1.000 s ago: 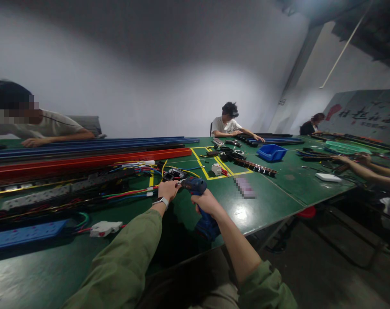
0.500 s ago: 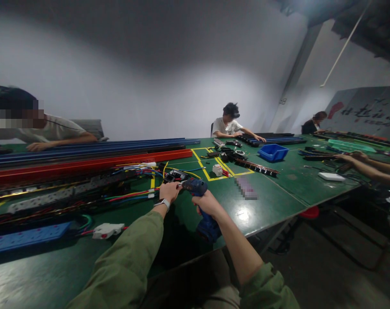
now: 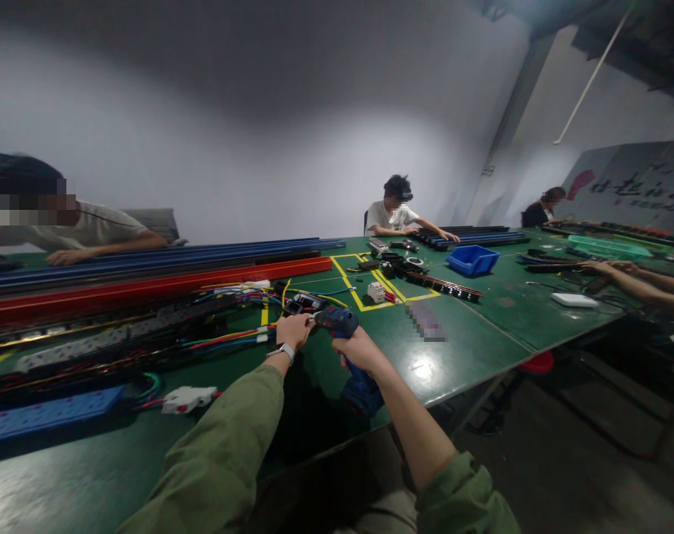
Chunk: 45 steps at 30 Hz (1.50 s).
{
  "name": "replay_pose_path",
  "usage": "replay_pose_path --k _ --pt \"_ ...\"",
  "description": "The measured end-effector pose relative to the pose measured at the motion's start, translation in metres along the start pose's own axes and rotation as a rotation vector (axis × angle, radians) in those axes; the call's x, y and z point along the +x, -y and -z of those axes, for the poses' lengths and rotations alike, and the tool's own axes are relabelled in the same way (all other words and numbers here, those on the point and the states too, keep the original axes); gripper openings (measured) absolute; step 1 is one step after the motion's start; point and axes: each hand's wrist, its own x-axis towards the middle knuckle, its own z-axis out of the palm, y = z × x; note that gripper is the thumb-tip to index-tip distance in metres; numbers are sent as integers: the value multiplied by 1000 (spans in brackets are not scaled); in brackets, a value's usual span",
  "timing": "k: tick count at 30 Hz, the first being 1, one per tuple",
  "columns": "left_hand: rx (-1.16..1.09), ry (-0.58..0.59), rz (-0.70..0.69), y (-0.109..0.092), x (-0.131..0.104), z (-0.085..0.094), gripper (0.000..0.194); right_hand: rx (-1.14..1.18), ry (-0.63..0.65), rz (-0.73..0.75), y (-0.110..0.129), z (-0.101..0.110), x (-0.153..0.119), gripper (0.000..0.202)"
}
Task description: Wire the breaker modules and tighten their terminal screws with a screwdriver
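Note:
My right hand (image 3: pixel 360 348) is wrapped round the handle of a blue cordless drill (image 3: pixel 337 322), whose nose points left. At the drill's tip, my left hand (image 3: pixel 293 331) is closed, its fingers pinched together; what they hold is too small to make out. Just beyond that hand lies a black part (image 3: pixel 306 302) with coloured wires running to it. Red, green and blue wires (image 3: pixel 230 340) with a white connector (image 3: pixel 262 335) end to the left of my left hand.
Long red (image 3: pixel 164 288) and blue rails (image 3: pixel 203 254) lie on the green table (image 3: pixel 481 334). Left are a blue socket strip (image 3: pixel 53 415) and a white breaker (image 3: pixel 188 400). Another white breaker (image 3: pixel 376 293), a blue bin (image 3: pixel 472 261) and a phone (image 3: pixel 425 324) lie right. Several people work around.
Both hands and the drill have stayed in nearly the same place. The view has shifted very slightly.

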Motion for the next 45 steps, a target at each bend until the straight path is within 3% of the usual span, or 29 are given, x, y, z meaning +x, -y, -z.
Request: replay_pose_path --k 45 --pt "-18 -46 -18 4 2 -7 41 22 -11 -11 -5 -1 3 10"
